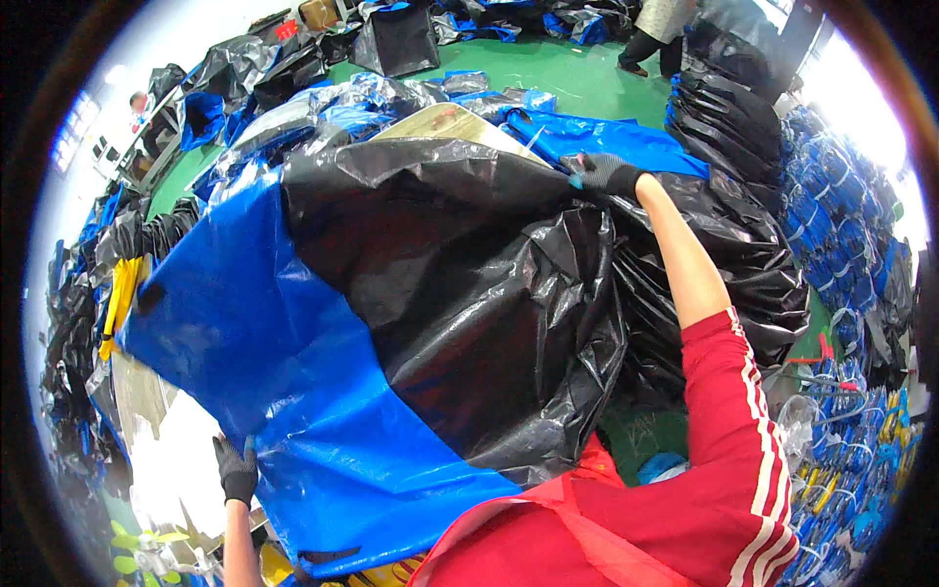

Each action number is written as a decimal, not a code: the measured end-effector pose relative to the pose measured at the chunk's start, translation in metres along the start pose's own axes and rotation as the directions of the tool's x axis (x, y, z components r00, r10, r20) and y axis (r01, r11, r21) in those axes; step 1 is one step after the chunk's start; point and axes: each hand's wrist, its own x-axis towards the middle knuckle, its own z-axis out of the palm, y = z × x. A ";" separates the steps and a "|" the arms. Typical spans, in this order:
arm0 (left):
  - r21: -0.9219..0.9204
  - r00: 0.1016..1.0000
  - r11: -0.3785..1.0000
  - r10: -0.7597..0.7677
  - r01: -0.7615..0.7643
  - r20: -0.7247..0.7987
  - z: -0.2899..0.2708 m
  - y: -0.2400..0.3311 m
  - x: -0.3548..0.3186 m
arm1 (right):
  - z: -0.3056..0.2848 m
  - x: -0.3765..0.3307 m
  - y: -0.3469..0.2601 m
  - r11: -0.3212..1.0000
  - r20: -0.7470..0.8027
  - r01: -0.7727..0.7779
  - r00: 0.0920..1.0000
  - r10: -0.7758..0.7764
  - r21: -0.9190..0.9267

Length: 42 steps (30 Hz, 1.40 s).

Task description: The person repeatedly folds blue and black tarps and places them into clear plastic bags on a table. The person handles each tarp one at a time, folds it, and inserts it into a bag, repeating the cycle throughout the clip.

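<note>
Both gloved hands, left hand and right hand, grip a crinkled blue-and-black plastic sheet.

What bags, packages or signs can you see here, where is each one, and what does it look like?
Blue and black sheet: centre, large and crinkled, left hand at its lower edge, right hand at its top.
Black bag stack: upper right, glossy folds.
Blue bundles: right edge, tied rolls.
Upright black bag: top centre, boxy.
No signs or screens visible.
</note>
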 end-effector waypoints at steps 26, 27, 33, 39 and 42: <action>-0.004 0.739 0.756 0.639 -0.655 -0.213 -0.056 0.379 0.031 | 0.007 -0.150 0.020 0.580 -0.141 0.051 0.984 0.111 0.813; -0.052 0.708 0.713 0.679 -0.699 -0.193 -0.058 0.375 0.034 | 0.005 -0.150 0.022 0.837 -0.233 0.071 0.970 0.069 0.542; -0.094 0.643 0.637 0.751 -0.765 -0.148 -0.049 0.378 0.049 | 0.056 -0.135 -0.062 0.660 -0.409 0.680 0.529 -0.743 -0.319; -0.511 0.572 0.331 0.695 -0.793 -0.436 -0.071 0.321 0.033 | 0.024 -0.061 -0.142 0.810 0.401 0.493 0.844 -0.357 -0.318; -0.364 0.744 0.812 0.125 -0.457 -0.656 -0.058 0.197 -0.035 | 0.049 -0.015 -0.160 0.747 0.303 0.630 0.769 -0.563 -0.211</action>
